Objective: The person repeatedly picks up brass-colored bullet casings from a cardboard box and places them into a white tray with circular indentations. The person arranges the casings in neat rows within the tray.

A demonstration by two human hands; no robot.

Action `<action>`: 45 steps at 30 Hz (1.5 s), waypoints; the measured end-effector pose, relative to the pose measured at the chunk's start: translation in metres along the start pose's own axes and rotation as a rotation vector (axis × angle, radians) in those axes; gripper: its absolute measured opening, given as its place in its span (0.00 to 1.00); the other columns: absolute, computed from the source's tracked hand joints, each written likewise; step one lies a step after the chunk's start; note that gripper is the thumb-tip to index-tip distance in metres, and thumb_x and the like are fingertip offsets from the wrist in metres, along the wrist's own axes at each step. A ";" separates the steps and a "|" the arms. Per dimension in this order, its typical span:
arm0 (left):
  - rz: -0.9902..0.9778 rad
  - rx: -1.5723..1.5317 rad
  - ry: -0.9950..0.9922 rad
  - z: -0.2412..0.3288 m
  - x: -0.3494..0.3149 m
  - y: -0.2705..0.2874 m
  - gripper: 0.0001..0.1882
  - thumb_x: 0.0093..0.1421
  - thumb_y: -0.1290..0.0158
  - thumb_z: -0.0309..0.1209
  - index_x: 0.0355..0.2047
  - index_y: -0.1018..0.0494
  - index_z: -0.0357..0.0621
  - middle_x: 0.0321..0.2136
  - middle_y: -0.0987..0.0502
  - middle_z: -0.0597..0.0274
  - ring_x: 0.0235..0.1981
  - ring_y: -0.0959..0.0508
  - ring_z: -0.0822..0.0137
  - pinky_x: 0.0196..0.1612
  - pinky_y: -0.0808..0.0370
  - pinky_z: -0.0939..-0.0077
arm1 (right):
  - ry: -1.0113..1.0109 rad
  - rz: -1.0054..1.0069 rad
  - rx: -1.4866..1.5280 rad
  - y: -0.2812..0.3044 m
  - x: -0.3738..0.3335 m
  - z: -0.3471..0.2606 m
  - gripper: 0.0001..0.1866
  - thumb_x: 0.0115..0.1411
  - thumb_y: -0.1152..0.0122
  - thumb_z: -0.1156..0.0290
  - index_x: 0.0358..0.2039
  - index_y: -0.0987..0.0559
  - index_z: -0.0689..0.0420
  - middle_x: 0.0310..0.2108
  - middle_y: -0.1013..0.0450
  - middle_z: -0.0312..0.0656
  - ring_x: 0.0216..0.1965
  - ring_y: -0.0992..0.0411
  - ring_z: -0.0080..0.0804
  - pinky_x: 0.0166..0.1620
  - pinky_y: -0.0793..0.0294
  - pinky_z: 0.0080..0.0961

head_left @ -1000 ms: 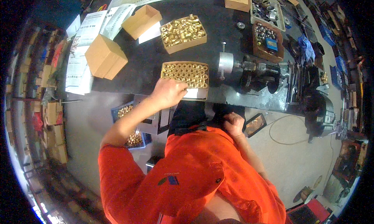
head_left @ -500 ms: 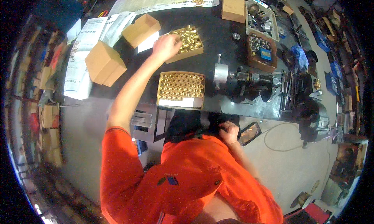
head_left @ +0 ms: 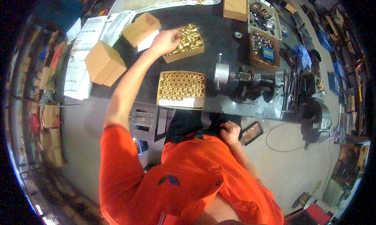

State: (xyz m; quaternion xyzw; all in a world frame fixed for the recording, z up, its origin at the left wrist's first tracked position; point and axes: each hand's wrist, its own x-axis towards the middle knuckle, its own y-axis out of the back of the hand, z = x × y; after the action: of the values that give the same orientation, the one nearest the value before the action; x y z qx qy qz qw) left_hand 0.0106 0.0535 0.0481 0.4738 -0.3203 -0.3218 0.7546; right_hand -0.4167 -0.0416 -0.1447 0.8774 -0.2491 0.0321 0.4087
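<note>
The left hand (head_left: 166,42) is at the left side of an open tan cardboard box (head_left: 186,56) of loose, brass-coloured cylindrical fittings (head_left: 192,39) on the black surface (head_left: 219,33), fingers bent; whether they grip a fitting cannot be determined. Nearer the person, a second shallow cardboard box (head_left: 192,103) holds brass-coloured ring-ended fittings (head_left: 184,86) in rows. The right hand (head_left: 230,131) rests at the lap, fingers curled, contents hidden.

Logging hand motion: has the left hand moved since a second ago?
Yes: the left hand moved forward, from the box of aligned brass fittings to the loose-filled box.
</note>
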 end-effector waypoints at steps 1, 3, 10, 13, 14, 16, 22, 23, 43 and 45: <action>-0.001 -0.028 0.002 0.001 -0.002 0.002 0.13 0.54 0.46 0.37 0.35 0.23 0.42 0.22 0.22 0.49 0.27 0.21 0.53 0.32 0.26 0.60 | -0.020 -0.008 0.004 -0.001 -0.001 0.001 0.08 0.38 0.40 0.69 0.23 0.21 0.52 0.21 0.32 0.42 0.24 0.29 0.44 0.27 0.31 0.37; -0.001 0.008 -0.036 -0.004 -0.004 0.004 0.12 0.54 0.46 0.36 0.34 0.23 0.42 0.23 0.22 0.50 0.26 0.21 0.54 0.33 0.26 0.62 | -0.053 -0.026 0.013 -0.001 -0.002 0.002 0.10 0.36 0.41 0.70 0.24 0.21 0.55 0.21 0.32 0.44 0.25 0.30 0.46 0.28 0.32 0.38; -0.094 -0.092 0.021 -0.021 -0.007 0.010 0.12 0.52 0.42 0.36 0.31 0.22 0.40 0.21 0.21 0.56 0.24 0.21 0.62 0.32 0.25 0.67 | -0.010 -0.007 0.021 0.001 0.001 -0.002 0.10 0.37 0.41 0.69 0.24 0.21 0.56 0.21 0.33 0.44 0.25 0.30 0.46 0.28 0.32 0.38; -0.056 0.017 -0.042 -0.016 -0.015 0.019 0.10 0.52 0.41 0.33 0.31 0.23 0.39 0.19 0.22 0.59 0.24 0.21 0.68 0.31 0.25 0.71 | -0.018 -0.031 -0.002 0.002 0.000 0.001 0.10 0.37 0.41 0.69 0.24 0.21 0.56 0.21 0.33 0.45 0.25 0.30 0.47 0.28 0.32 0.39; -0.060 -0.046 -0.013 -0.015 -0.019 0.021 0.10 0.52 0.42 0.32 0.30 0.23 0.38 0.20 0.22 0.60 0.24 0.21 0.69 0.30 0.25 0.72 | -0.026 -0.039 -0.013 0.002 0.000 0.000 0.10 0.37 0.41 0.69 0.24 0.21 0.56 0.21 0.33 0.45 0.25 0.30 0.47 0.29 0.32 0.39; -0.066 -0.170 0.050 -0.010 -0.033 0.025 0.08 0.52 0.43 0.30 0.30 0.23 0.38 0.20 0.22 0.61 0.25 0.22 0.71 0.30 0.26 0.74 | -0.031 -0.042 -0.024 0.001 0.000 0.000 0.09 0.37 0.41 0.69 0.24 0.21 0.54 0.21 0.32 0.44 0.25 0.30 0.46 0.29 0.31 0.39; -0.159 -0.239 -0.238 0.056 -0.108 0.043 0.05 0.50 0.44 0.25 0.29 0.24 0.38 0.25 0.22 0.53 0.28 0.21 0.61 0.33 0.25 0.69 | -0.001 -0.016 0.008 -0.006 -0.006 0.010 0.10 0.38 0.39 0.67 0.26 0.20 0.52 0.23 0.29 0.42 0.27 0.28 0.45 0.30 0.29 0.40; -0.147 -0.163 -0.354 0.063 -0.121 0.038 0.05 0.50 0.44 0.26 0.28 0.25 0.38 0.26 0.24 0.52 0.29 0.21 0.55 0.32 0.25 0.66 | -0.002 -0.033 -0.005 -0.004 -0.004 0.007 0.10 0.38 0.39 0.67 0.26 0.20 0.52 0.23 0.28 0.42 0.27 0.28 0.45 0.30 0.29 0.40; -0.321 0.148 -0.318 0.087 -0.163 -0.014 0.05 0.52 0.48 0.32 0.25 0.26 0.45 0.21 0.24 0.53 0.26 0.21 0.49 0.30 0.26 0.51 | 0.006 0.011 -0.038 -0.004 -0.004 0.006 0.11 0.38 0.39 0.67 0.26 0.21 0.51 0.24 0.29 0.41 0.28 0.28 0.45 0.30 0.29 0.39; -0.331 0.157 -0.309 0.088 -0.163 -0.013 0.06 0.52 0.48 0.33 0.26 0.26 0.45 0.20 0.24 0.52 0.26 0.21 0.49 0.30 0.26 0.51 | -0.047 -0.049 -0.028 -0.002 -0.003 0.005 0.11 0.38 0.39 0.67 0.26 0.21 0.51 0.25 0.29 0.41 0.28 0.28 0.45 0.31 0.29 0.40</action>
State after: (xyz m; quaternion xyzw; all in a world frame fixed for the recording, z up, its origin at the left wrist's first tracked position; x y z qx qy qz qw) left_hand -0.1567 0.1326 0.0372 0.5224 -0.3739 -0.4837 0.5945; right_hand -0.4195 -0.0433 -0.1502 0.8779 -0.2376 -0.0018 0.4156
